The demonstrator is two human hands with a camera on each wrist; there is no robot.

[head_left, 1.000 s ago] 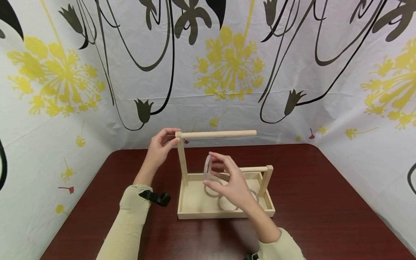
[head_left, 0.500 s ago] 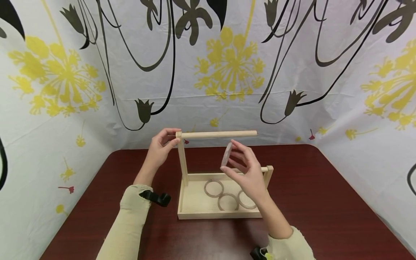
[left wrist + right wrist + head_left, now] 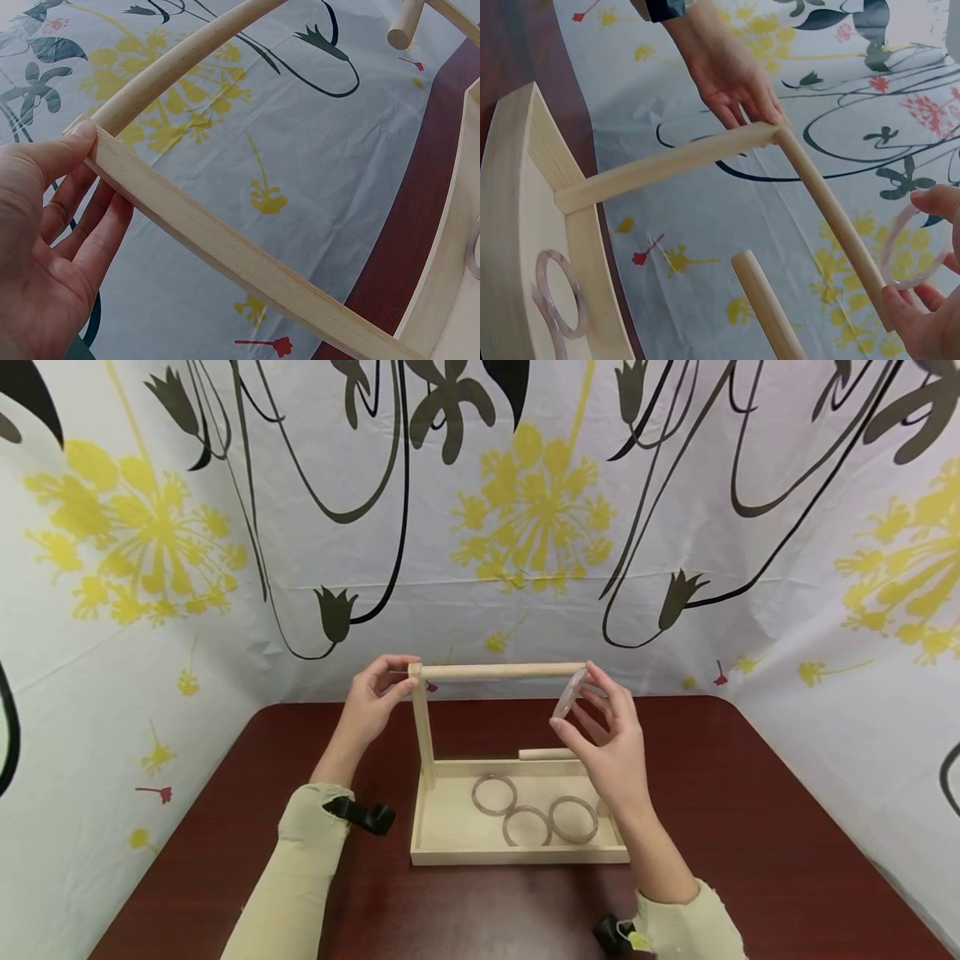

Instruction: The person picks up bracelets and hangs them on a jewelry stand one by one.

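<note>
A wooden rack has a tray base [image 3: 517, 857], a tall post [image 3: 422, 727] and an upper dowel [image 3: 502, 672] running rightward. My left hand [image 3: 372, 697] pinches the top of the post, thumb and fingers at the joint. Between thumb and fingertips, my right hand [image 3: 618, 739] holds a pale translucent bangle [image 3: 567, 696], tilted, close to the dowel's free end. In the right wrist view this bangle [image 3: 886, 262] appears beside the dowel [image 3: 832, 214]; whether it touches the dowel I cannot tell. Three similar bangles [image 3: 473, 795] lie flat in the tray.
A shorter, lower dowel [image 3: 547, 754] extends over the tray's right part, its post mostly hidden behind my right hand. Beneath is a dark red table [image 3: 360, 893]. A patterned white cloth [image 3: 420, 552] hangs behind and at both sides.
My right hand has carried the bangle rightward and up, from over the tray to the upper dowel's free end. My left hand stays on the post.
</note>
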